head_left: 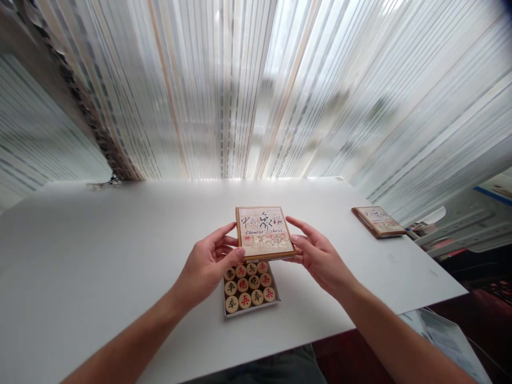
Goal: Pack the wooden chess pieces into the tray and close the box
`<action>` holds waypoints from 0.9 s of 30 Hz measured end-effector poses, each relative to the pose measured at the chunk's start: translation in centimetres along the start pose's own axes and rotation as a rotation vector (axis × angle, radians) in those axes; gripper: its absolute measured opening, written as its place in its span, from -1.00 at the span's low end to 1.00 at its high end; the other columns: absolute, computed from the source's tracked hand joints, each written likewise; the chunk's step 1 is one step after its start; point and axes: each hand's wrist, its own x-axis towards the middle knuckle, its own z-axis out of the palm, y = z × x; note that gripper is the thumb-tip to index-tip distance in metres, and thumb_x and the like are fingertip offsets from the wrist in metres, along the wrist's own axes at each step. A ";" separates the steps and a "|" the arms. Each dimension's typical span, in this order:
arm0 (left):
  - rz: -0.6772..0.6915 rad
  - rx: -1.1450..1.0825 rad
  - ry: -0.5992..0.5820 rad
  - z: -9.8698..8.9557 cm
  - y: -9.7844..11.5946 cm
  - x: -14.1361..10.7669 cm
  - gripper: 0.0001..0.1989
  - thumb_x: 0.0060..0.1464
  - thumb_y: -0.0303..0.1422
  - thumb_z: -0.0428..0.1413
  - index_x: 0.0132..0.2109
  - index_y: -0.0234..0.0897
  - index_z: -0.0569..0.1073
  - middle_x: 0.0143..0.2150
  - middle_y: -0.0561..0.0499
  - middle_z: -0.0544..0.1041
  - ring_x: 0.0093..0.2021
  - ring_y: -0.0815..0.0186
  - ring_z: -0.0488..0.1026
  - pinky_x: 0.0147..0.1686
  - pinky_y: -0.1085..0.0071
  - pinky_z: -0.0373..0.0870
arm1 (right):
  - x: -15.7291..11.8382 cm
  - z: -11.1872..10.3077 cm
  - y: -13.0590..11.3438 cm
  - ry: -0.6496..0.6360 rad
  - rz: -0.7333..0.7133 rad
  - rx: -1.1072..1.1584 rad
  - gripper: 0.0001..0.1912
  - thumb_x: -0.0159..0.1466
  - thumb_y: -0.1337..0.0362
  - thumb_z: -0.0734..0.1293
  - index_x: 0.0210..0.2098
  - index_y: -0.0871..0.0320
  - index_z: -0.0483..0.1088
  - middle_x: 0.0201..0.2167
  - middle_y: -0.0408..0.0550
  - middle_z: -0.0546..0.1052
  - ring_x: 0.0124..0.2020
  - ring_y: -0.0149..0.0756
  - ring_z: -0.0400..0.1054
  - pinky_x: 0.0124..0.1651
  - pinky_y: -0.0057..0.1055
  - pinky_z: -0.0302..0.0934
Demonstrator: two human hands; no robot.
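Between my two hands is a square box lid (264, 234) with "Chinese chess" and large characters printed on its tan top. My left hand (214, 256) grips its left edge, thumb near the lower left corner. On the right edge, my right hand (316, 253) holds it with the thumb, and the index finger reaches past the upper right side. Below the lid an uncovered tray (252, 312) rests on the table, with rows of round wooden chess pieces (250, 285) marked in red and black. The lid hides the tray's far part.
A second printed Chinese chess box (378, 221) lies on the right side of the white table (100, 266). Striped sheer curtains (200, 96) hang behind the table's far edge. Beyond the right edge stands a grey chair-like object (472, 229), and a clear plastic container (444, 336) is lower down.
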 end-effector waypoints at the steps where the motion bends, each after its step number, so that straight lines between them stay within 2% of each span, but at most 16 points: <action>1: 0.009 0.038 0.003 0.0 0.2 -0.1 -0.13 0.24 -0.11 0.36 0.52 -0.42 0.28 -0.02 -0.16 0.67 -0.05 0.11 0.64 -0.05 0.14 0.65 | -0.1 0.0 -0.2 -0.007 0.004 -0.050 -0.11 0.36 0.01 0.53 0.53 0.18 0.20 -0.09 0.12 0.73 -0.24 -0.14 0.69 -0.15 -0.19 0.63; 4: 0.040 0.186 0.010 -0.4 1.6 -0.9 -0.22 0.30 -0.09 0.31 0.51 -0.35 0.35 -0.15 -0.06 0.66 -0.13 0.15 0.61 -0.05 0.16 0.61 | -0.9 0.3 -0.9 -0.063 0.013 -0.148 -0.09 0.37 -0.03 0.52 0.54 0.27 0.22 -0.31 0.05 0.71 -0.48 -0.18 0.62 -0.41 -0.23 0.57; 7: 0.081 0.409 0.018 -0.9 3.1 -2.3 -0.30 0.33 -0.05 0.26 0.48 -0.26 0.42 -0.22 -0.01 0.63 -0.17 0.17 0.60 -0.08 0.18 0.60 | -2.0 0.6 -1.2 -0.118 -0.044 -0.251 -0.16 0.44 -0.03 0.44 0.53 0.32 0.24 -0.54 -0.14 0.56 -0.60 -0.29 0.47 -0.58 -0.39 0.40; 10: 0.065 0.517 0.059 -0.9 3.1 -4.3 -0.28 0.36 -0.01 0.21 0.50 -0.25 0.38 -0.22 -0.02 0.61 -0.18 0.16 0.59 -0.27 0.29 0.59 | -3.2 0.8 -0.4 -0.167 -0.057 -0.355 -0.23 0.49 -0.01 0.37 0.53 0.29 0.25 -0.57 -0.22 0.46 -0.62 -0.35 0.38 -0.61 -0.45 0.29; 12: 0.021 0.562 0.078 -0.8 2.1 -5.8 -0.27 0.38 0.00 0.17 0.51 -0.29 0.36 -0.20 -0.06 0.61 -0.17 0.13 0.59 -0.44 0.37 0.51 | -3.8 1.1 0.6 -0.193 -0.032 -0.387 -0.27 0.51 0.01 0.34 0.53 0.27 0.26 -0.54 -0.23 0.44 -0.61 -0.37 0.36 -0.59 -0.44 0.27; 13: 0.004 0.589 0.087 -0.7 1.4 -6.6 -0.28 0.39 0.00 0.15 0.51 -0.31 0.36 -0.16 -0.10 0.63 -0.14 0.11 0.60 -0.47 0.37 0.50 | -4.1 1.2 1.2 -0.198 -0.027 -0.406 -0.29 0.52 0.02 0.33 0.53 0.26 0.26 -0.53 -0.24 0.43 -0.60 -0.38 0.35 -0.57 -0.43 0.27; 14: 0.005 0.611 0.097 -0.5 0.7 -7.2 -0.30 0.40 -0.01 0.14 0.49 -0.32 0.37 -0.10 -0.13 0.64 -0.08 0.08 0.60 -0.39 0.33 0.56 | -4.3 1.3 1.7 -0.199 -0.030 -0.429 -0.30 0.53 0.03 0.32 0.52 0.26 0.27 -0.54 -0.25 0.42 -0.60 -0.38 0.34 -0.55 -0.43 0.26; 16: 0.053 0.656 0.133 -0.2 -0.6 -8.3 -0.36 0.42 -0.04 0.12 0.47 -0.29 0.40 0.02 -0.16 0.62 0.02 0.07 0.59 -0.08 0.16 0.65 | -4.7 1.4 2.4 -0.193 -0.041 -0.476 -0.32 0.53 0.04 0.30 0.51 0.27 0.28 -0.57 -0.26 0.39 -0.60 -0.39 0.30 -0.51 -0.41 0.25; 17: 0.078 0.673 0.142 0.0 -1.1 -8.8 -0.38 0.43 -0.05 0.11 0.47 -0.27 0.39 0.10 -0.18 0.59 0.09 0.05 0.57 0.07 0.08 0.62 | -4.9 1.4 2.7 -0.190 -0.046 -0.495 -0.32 0.53 0.04 0.29 0.51 0.28 0.29 -0.58 -0.27 0.38 -0.59 -0.38 0.28 -0.49 -0.39 0.24; 19: 0.105 0.706 0.150 0.4 -1.8 -9.4 -0.39 0.45 -0.06 0.10 0.48 -0.23 0.36 0.25 -0.22 0.49 0.23 0.01 0.50 0.24 -0.02 0.54 | -5.2 1.3 3.0 -0.182 -0.053 -0.520 -0.31 0.53 0.03 0.29 0.51 0.30 0.28 -0.59 -0.27 0.37 -0.58 -0.36 0.27 -0.45 -0.37 0.23; 22: 0.115 0.779 0.153 0.9 -2.6 -10.0 -0.36 0.43 -0.05 0.12 0.49 -0.22 0.31 0.36 -0.27 0.37 0.39 -0.08 0.36 0.33 -0.12 0.45 | -5.5 1.1 3.4 -0.164 -0.066 -0.555 -0.30 0.52 0.03 0.30 0.51 0.31 0.29 -0.57 -0.27 0.37 -0.55 -0.34 0.26 -0.41 -0.34 0.22; 27: 0.168 0.906 0.162 1.4 -3.8 -10.4 -0.28 0.39 -0.06 0.18 0.53 -0.17 0.19 0.42 -0.29 0.29 0.44 -0.17 0.28 0.39 -0.24 0.35 | -5.4 0.8 3.9 -0.160 -0.076 -0.617 -0.33 0.51 0.03 0.29 0.49 0.26 0.33 -0.49 -0.21 0.41 -0.48 -0.31 0.27 -0.40 -0.35 0.18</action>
